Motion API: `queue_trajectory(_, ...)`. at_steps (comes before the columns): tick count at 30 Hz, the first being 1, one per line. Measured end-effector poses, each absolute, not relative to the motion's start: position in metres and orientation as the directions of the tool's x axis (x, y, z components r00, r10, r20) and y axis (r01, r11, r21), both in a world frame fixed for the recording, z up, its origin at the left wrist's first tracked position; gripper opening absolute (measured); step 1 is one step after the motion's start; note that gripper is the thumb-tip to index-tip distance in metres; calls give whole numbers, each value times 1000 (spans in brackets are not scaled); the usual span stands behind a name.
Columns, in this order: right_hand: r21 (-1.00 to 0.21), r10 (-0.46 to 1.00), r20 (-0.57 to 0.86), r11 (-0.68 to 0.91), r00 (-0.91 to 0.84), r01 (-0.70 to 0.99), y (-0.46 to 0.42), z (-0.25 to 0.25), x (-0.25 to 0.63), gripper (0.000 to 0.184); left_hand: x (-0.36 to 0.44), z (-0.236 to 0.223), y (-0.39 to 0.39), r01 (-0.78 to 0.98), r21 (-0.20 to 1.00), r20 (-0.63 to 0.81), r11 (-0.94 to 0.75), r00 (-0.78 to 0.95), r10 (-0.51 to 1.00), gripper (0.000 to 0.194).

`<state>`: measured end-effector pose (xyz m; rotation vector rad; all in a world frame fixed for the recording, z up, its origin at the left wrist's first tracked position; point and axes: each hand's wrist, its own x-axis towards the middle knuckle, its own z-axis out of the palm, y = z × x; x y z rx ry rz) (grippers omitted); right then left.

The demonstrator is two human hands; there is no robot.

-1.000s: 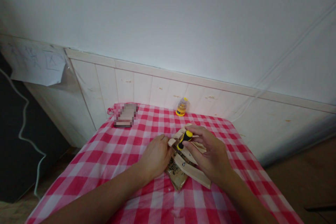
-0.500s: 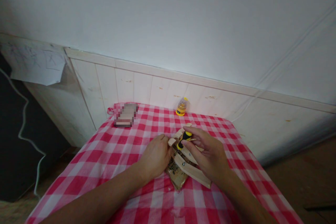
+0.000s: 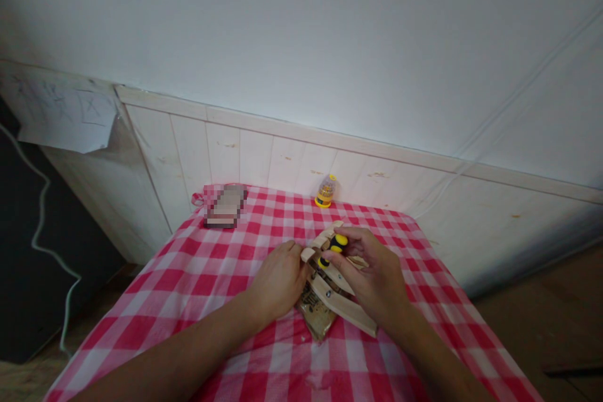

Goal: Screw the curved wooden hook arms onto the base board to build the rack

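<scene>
Between my hands lies a pale wooden assembly (image 3: 346,309) of slats, with dark screw heads showing in them. My right hand (image 3: 374,270) pinches a yellow-and-black screwdriver (image 3: 337,244) by its handle; the tool slants down to the wood and its tip is hidden. My left hand (image 3: 281,279) is closed against the left side of the assembly, its fingertips out of sight behind the wood. Beneath the slats, a brown printed packet (image 3: 318,320) with a shiny surface sticks out toward me.
A red-and-white checked cloth (image 3: 188,301) covers the table. By the back wall stands a clear, yellow-based bit container (image 3: 325,191). A blurred-out phone-like slab (image 3: 226,206) lies at the back left. Off the table's left side hangs a white cable (image 3: 41,226).
The screwdriver handle has turned a little within my right fingers, which have shifted on it. My left hand and the wooden assembly stay nearly where they were.
</scene>
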<state>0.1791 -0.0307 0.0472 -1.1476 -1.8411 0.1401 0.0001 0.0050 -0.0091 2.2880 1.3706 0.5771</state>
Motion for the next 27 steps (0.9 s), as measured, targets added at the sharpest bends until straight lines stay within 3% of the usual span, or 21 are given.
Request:
queue_trajectory(13,-526,755,629,587,-182,616,-30,44,182,26,1,-8,6,726,547,122,-417,424,897,26)
queue_trajectory(18,-449,685,684,666,-250,595,-31,45,181,25,1,-10,5,728,533,137,-432,429,893,27)
queue_trajectory(27,-423,704,635,661,-317,620,-34,52,183,40,1,-9,5,735,536,129,-416,415,900,24)
